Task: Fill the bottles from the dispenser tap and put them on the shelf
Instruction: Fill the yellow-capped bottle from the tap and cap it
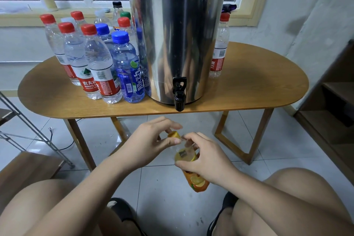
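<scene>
Both hands are busy on one orange-labelled bottle [197,182], held low over the floor just in front of the desk [249,86] and below the black tap [179,95]. The right hand [203,157] wraps its body; the left hand [151,140] pinches the yellow cap [174,134] at the neck. Whether the cap is off, I cannot tell. The bottle leans, so I'd steady it upright, keep the cap pinched in the left hand, and bring the mouth squarely under the spout before touching the lever.
</scene>
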Available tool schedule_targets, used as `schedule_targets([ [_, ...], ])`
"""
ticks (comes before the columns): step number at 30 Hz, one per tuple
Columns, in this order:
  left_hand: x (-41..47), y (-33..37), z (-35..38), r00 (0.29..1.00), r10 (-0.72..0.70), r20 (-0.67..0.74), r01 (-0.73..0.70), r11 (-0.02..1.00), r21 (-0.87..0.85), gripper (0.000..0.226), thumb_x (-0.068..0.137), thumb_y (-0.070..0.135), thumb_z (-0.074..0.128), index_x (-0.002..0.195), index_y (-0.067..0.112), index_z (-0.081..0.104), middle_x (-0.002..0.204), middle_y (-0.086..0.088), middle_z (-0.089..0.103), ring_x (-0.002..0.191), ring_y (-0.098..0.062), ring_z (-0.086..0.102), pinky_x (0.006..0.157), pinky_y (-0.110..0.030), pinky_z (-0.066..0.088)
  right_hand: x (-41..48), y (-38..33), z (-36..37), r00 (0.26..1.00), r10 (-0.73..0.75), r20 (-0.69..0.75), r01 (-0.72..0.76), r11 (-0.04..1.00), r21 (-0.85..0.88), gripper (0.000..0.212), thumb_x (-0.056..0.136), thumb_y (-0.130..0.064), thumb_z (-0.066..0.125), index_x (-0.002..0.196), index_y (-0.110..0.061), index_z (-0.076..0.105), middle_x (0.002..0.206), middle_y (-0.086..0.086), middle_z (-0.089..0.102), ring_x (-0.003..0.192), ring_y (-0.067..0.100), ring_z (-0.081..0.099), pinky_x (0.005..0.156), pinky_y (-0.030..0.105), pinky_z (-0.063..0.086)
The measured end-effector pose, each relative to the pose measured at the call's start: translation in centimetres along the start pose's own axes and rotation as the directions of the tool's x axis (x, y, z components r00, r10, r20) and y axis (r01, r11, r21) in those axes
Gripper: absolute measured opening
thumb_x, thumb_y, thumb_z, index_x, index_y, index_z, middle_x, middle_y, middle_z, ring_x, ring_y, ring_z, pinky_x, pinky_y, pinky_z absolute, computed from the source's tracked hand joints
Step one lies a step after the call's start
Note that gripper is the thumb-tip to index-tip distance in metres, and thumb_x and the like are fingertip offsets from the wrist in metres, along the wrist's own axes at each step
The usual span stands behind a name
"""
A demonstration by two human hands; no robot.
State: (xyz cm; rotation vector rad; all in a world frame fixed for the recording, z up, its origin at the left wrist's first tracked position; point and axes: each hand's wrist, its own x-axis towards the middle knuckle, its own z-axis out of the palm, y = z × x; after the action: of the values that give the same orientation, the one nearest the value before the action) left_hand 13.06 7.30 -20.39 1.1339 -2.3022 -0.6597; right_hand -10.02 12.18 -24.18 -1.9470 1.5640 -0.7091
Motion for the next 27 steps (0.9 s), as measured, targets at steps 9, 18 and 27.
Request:
schedule_targets([
  [9, 0.0, -0.6, -0.4, 1.0, 0.011, -0.019, -0.012, 0.999, -0.053, 0.022, 0.096, 0.034, 0.08, 0.118, 0.033, 0.079, 0.107, 0.019, 0.071, 0.102, -0.006, 0.068, 0.085, -0.026, 0.056, -0.2, -0.2, -0.1, 1.0, 0.004, 0.01, -0.004, 1.0, 0.017, 0.07, 0.077, -0.059, 0.09, 0.137, -0.043, 0.058, 0.119, -0.026, 0.057, 0.11, -0.003, 0.059, 0.083, 0.01, 0.049],
  [18, 0.3, -0.7, 0.4, 0.999, -0.025, -0.045, 0.031, 0.99, 0.135, 0.059, 0.083, 0.084, 0.064, 0.11, 0.033, 0.071, 0.102, 0.019, 0.067, 0.097, -0.001, 0.064, 0.076, -0.024, 0.056, -0.2, -0.1, 0.0, 1.0, -0.021, -0.012, 0.021, 1.0, -0.023, 0.069, 0.076, -0.06, 0.089, 0.135, -0.045, 0.058, 0.118, -0.025, 0.055, 0.108, -0.003, 0.058, 0.086, 0.017, 0.051],
  [27, -0.2, -1.1, -1.4, 0.998, 0.039, 0.052, -0.032, 0.993, -0.117, 0.035, 0.095, 0.03, 0.082, 0.127, 0.043, 0.077, 0.122, 0.023, 0.073, 0.119, -0.009, 0.069, 0.089, -0.033, 0.06, 0.3, 0.0, 0.1, 1.0, -0.023, 0.001, 0.023, 0.999, -0.03, 0.072, 0.075, -0.064, 0.088, 0.137, -0.046, 0.056, 0.12, -0.027, 0.055, 0.112, 0.0, 0.06, 0.093, 0.029, 0.059],
])
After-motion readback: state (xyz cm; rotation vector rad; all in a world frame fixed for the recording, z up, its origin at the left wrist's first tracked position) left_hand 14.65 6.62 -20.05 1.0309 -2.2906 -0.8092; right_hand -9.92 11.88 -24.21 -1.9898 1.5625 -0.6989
